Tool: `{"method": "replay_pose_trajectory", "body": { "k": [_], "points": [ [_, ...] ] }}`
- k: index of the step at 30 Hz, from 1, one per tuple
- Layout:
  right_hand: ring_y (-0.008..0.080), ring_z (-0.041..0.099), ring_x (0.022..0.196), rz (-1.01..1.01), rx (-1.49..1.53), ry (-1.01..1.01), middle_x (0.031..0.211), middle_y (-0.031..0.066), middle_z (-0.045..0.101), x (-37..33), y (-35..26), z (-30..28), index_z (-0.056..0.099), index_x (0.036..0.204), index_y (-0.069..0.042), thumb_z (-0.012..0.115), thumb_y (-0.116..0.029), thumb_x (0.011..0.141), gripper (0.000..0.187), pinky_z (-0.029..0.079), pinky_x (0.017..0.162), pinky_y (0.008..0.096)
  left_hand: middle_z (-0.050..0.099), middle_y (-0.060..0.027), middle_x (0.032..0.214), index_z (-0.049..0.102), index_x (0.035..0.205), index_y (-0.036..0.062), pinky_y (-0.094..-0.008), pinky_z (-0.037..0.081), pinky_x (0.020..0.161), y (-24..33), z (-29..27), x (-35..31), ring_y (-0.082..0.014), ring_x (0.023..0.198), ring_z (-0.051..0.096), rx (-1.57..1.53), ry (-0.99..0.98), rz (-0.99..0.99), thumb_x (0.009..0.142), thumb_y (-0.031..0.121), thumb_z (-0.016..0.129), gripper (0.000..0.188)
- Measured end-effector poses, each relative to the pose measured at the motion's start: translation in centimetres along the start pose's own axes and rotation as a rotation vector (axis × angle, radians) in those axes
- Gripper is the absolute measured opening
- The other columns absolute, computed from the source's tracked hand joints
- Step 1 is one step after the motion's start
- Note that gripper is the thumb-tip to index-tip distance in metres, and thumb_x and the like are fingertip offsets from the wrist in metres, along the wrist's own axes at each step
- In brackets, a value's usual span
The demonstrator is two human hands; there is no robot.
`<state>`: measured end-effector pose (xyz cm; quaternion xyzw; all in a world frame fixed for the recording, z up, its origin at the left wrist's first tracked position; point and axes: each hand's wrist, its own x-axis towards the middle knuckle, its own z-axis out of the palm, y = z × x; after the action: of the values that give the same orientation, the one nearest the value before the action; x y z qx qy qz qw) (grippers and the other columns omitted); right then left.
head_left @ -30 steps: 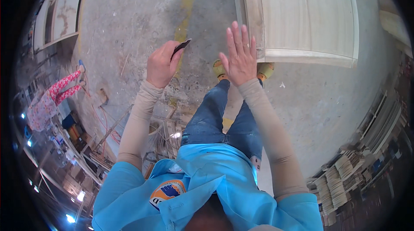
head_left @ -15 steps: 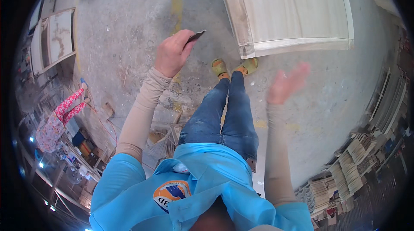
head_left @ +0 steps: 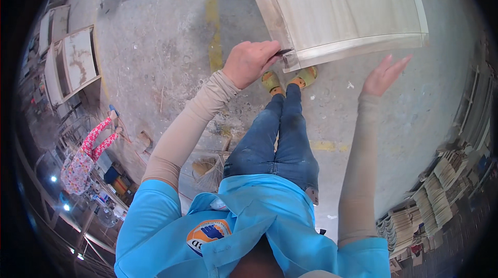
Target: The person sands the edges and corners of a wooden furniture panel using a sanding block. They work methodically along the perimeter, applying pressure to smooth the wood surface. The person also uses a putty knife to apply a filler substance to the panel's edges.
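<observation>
A thin dark piece [head_left: 285, 51] is gripped between the thumb and fingers of the left hand [head_left: 251, 64], held near twelve o'clock. Its tip is seen over the seven o'clock corner of a pale wooden panel [head_left: 347, 13]; whether the wood is touched cannot be told. The right hand [head_left: 385, 76] is held open between two and three o'clock, its fingers pointed up and outward, near the panel's five o'clock corner. The panel itself is placed at one o'clock, partly cut off by the frame. Both forearms are covered by beige sleeves [head_left: 179, 127]; a bright blue shirt [head_left: 249, 195] and jeans [head_left: 295, 148] are worn. Yellow shoes [head_left: 308, 74] are planted on the concrete floor [head_left: 155, 34], which is crossed by a worn yellow stripe [head_left: 213, 13] toward eleven o'clock. Pale wooden furniture [head_left: 78, 60] is seen at ten, a person [head_left: 78, 171] in red patterned trousers between eight and nine. Pale boards [head_left: 432, 195] are stacked at four o'clock.
</observation>
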<state>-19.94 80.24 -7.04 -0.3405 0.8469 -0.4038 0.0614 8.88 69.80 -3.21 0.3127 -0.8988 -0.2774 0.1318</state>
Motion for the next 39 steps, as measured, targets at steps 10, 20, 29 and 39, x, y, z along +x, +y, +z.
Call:
{"method": "replay_pose_trajectory", "body": {
  "k": [10,20,29,39],
  "points": [
    [0.0388,0.027,0.137,0.442,-0.063,0.251,0.150,0.0286,0.018,6.1,-0.1,5.7,0.002,0.145,0.009,0.032,-0.023,0.099,0.064,0.032,0.112,0.0407,0.057,-0.0053,0.065,0.051,0.081,0.0105,-0.0357,0.042,0.053,0.7,3.2,4.1,-0.0251,0.060,0.058,0.053,-0.082,0.115,0.086,0.018,0.062,0.014],
    [0.0385,0.031,0.135,0.447,-0.124,0.258,0.148,0.0289,0.021,6.0,-0.1,5.9,0.002,0.145,0.009,0.033,-0.023,0.098,0.065,0.034,0.111,0.0408,0.062,-0.0007,0.074,0.054,0.095,0.0127,-0.0339,0.045,0.058,2.1,4.7,6.4,-0.0190,0.066,0.065,0.262,-0.163,0.215,0.084,0.017,0.053,0.012],
    [0.0386,0.035,0.133,0.477,-0.161,0.239,0.147,0.0293,0.023,5.9,-0.6,5.6,0.002,0.145,0.009,0.033,-0.023,0.098,0.065,0.037,0.109,0.0409,0.063,-0.0030,0.076,0.056,0.102,0.0141,-0.0365,0.047,0.058,2.6,3.8,5.5,-0.0226,0.070,0.065,0.182,-0.195,0.165,0.083,0.014,0.053,0.018],
    [0.0405,0.036,0.131,0.416,-0.129,0.293,0.146,0.0298,0.024,6.2,0.3,6.1,0.004,0.145,0.008,0.035,-0.024,0.096,0.067,0.038,0.106,0.0426,0.058,-0.0058,0.070,0.051,0.094,0.0132,-0.0368,0.043,0.053,-4.6,-1.9,-8.3,-0.0262,0.061,0.060,0.348,-0.356,-0.065,0.085,0.012,0.056,0.010]
  ]
}}
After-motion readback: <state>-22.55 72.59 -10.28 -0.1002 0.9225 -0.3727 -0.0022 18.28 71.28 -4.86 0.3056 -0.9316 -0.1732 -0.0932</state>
